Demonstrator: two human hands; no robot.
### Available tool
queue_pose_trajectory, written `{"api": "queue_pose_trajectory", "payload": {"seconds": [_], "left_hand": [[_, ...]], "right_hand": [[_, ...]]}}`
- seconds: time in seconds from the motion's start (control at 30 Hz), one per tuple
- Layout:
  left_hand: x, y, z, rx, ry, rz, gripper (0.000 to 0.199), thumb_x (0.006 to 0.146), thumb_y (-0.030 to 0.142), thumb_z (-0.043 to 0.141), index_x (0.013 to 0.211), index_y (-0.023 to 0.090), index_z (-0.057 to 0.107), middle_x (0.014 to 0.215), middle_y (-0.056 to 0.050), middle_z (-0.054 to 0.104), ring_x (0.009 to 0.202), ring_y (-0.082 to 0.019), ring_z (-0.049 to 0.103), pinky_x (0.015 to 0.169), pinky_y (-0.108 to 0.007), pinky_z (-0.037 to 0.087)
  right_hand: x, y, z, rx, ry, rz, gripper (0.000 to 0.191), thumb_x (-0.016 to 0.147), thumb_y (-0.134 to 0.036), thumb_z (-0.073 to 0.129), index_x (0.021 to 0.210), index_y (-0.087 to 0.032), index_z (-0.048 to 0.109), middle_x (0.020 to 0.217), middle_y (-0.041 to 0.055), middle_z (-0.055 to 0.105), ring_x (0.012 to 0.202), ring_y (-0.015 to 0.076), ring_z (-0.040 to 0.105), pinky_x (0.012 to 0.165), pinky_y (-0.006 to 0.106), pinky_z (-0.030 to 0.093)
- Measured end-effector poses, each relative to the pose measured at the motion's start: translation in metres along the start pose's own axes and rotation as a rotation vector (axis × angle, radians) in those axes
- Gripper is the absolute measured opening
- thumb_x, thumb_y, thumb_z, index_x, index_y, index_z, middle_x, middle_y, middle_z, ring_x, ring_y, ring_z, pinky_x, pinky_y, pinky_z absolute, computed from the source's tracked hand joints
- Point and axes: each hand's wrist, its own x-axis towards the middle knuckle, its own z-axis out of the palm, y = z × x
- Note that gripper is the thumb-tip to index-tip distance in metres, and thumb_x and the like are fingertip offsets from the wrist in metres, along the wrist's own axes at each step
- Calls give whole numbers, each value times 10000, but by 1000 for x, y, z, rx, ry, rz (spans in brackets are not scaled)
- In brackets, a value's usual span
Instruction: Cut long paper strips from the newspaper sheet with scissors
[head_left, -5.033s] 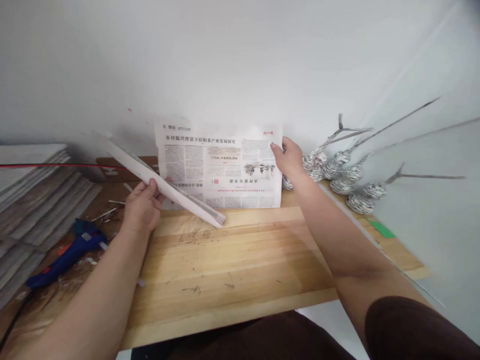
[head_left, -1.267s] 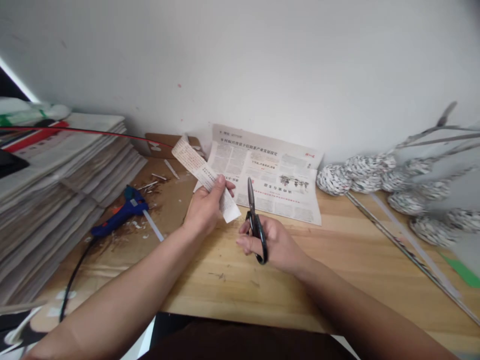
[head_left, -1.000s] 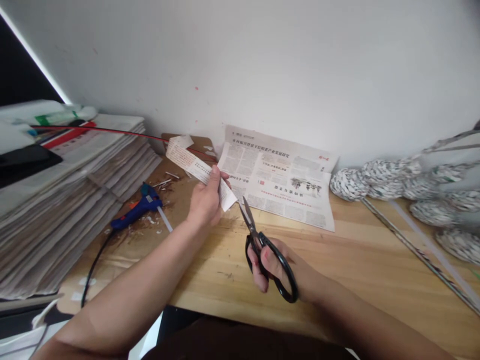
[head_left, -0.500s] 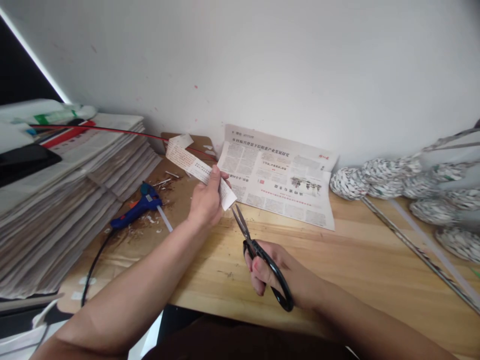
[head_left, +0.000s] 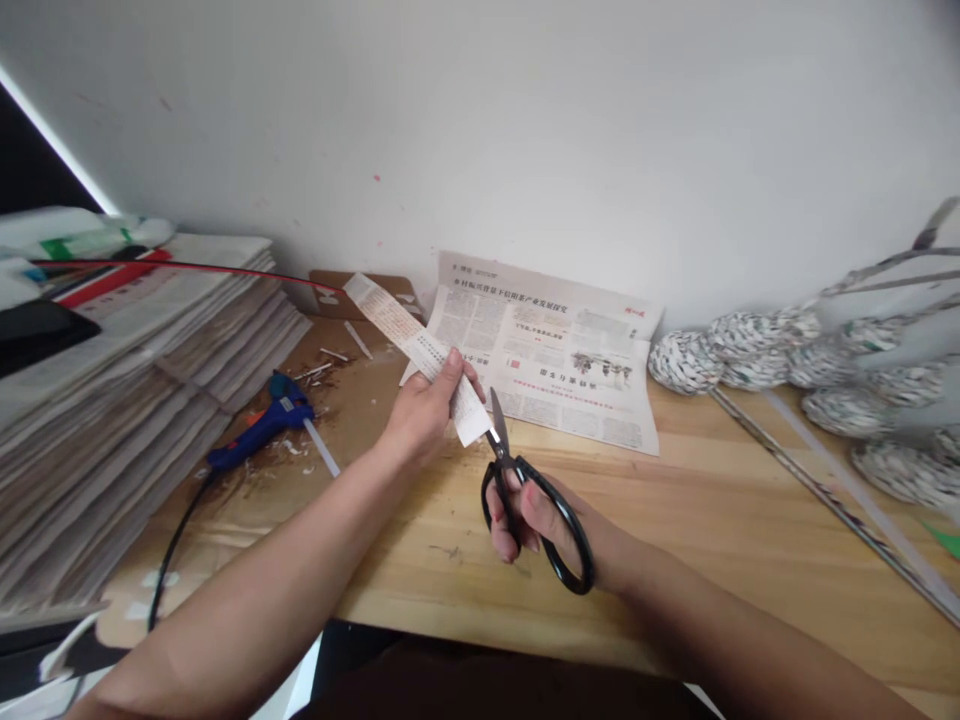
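Observation:
A folded strip of printed newspaper (head_left: 390, 318) slants up to the left from my left hand (head_left: 431, 403), which pinches it near its lower end between thumb and fingers. Black-handled scissors (head_left: 551, 500) are in my right hand (head_left: 529, 515), fingers through the loops. The blades are parted and meet the strip's lower right corner; part of one blade is hidden by the paper. Behind both hands a newspaper sheet (head_left: 555, 350) lies on the wooden table (head_left: 675, 520), its upper part against the wall.
A tall stack of newspapers (head_left: 150, 400) stands at the left. Beside it are a blue glue gun (head_left: 262, 425) and paper scraps on brown cardboard (head_left: 247, 520). Several braided paper bundles (head_left: 682, 362) and a long thin rod (head_left: 825, 495) lie at the right.
The scissors have opened and come up to the strip's lower end. The strip has turned slightly and its far end looks straighter. The view has shifted a little.

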Motion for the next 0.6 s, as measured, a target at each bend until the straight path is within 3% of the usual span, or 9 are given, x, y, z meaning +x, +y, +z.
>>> {"api": "queue_pose_trajectory", "payload": {"seconds": [0.1, 0.23, 0.37, 0.6], "left_hand": [[-1, 6, -4, 30, -126, -84, 410, 771, 562, 788, 794, 182, 635, 621, 9, 650, 518, -113, 585, 449, -200, 407], [-1, 19, -8, 37, -262, -199, 489, 569, 346, 957, 881, 169, 624, 662, 11, 676, 496, -94, 561, 390, -163, 326], [0, 24, -12, 44, -273, -232, 568, 509, 234, 977, 938, 172, 610, 690, 32, 682, 506, -88, 582, 462, -177, 454], [-1, 25, -12, 62, -236, -206, 532, 511, 203, 964, 923, 160, 631, 695, 23, 684, 500, -90, 596, 462, -178, 465]], "right_hand": [[0, 0, -1, 14, 19, -10, 653, 906, -822, 398, 932, -179, 511, 727, 12, 579, 630, 123, 491, 609, 270, 363], [0, 3, -3, 43, 35, -1, 675, 901, -837, 365, 939, -180, 515, 712, 17, 589, 624, 130, 502, 605, 273, 370], [0, 10, -5, 89, 32, -36, 673, 916, -822, 357, 967, -178, 545, 716, 16, 586, 629, 134, 502, 605, 277, 371], [0, 9, -6, 22, 88, -65, 675, 903, -831, 375, 986, -193, 578, 751, 16, 578, 657, 145, 473, 643, 297, 375]]}}
